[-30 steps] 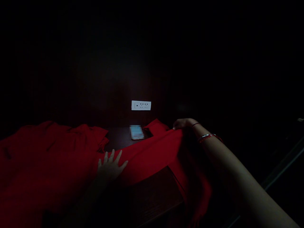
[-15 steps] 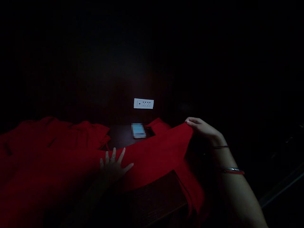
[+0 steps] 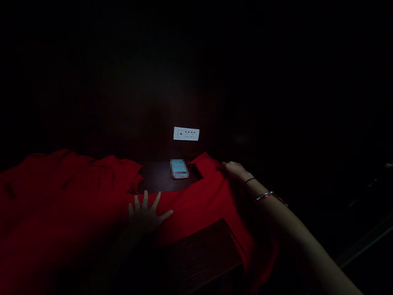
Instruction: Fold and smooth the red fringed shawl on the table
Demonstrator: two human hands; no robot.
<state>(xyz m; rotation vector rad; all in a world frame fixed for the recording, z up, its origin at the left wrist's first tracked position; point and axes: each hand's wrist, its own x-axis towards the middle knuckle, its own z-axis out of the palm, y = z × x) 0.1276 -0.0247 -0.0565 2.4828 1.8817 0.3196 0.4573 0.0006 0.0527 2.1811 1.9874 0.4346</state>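
A red cloth lies across a dark wooden surface, one end hanging over its right side. My left hand rests on the cloth with its fingers spread flat; a ring shows on one finger. My right hand is closed on the cloth's far edge at the right, near a folded red part behind it. Bracelets circle the right wrist. The right fingertips are partly hidden in the dim light.
A pale, blurred-out rectangular item lies on the surface behind the cloth. Crumpled red fabric is heaped at the left. A white wall socket sits on the dark wall. Most of the surroundings are too dark to make out.
My right hand has moved left and down with the edge of the red cloth, which now lies lower. My left hand has stayed almost where it was.
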